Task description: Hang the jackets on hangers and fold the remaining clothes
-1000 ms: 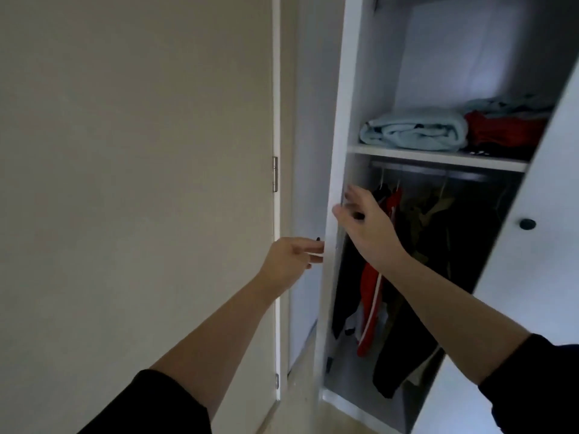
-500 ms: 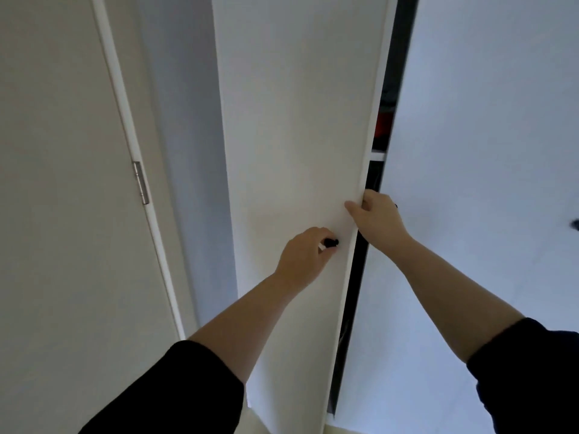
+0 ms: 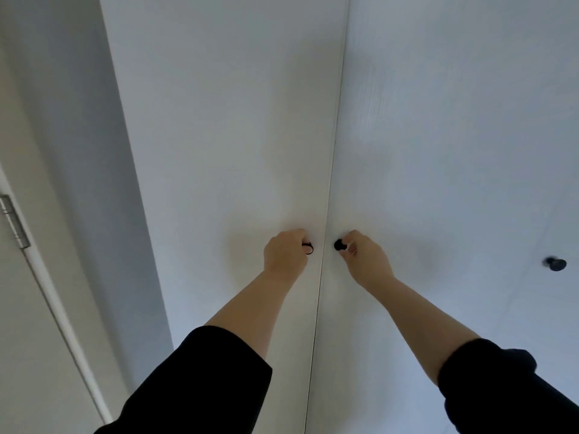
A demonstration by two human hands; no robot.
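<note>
The left hand [image 3: 285,256] curls round one black knob [image 3: 308,248] just left of the door seam [image 3: 333,151]; the right hand [image 3: 365,260] pinches a second knob [image 3: 339,245] just right of it. Two white wardrobe doors [image 3: 235,120] meet at that seam, and a third knob [image 3: 556,264] sits far to its right. The jackets are out of view.

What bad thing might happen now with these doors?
The left hand grips the left knob, the right hand the right knob; both are small, so fingers might slip. The left door and right door meet at a seam; pulled hard, they might swing into the person close by.
</note>
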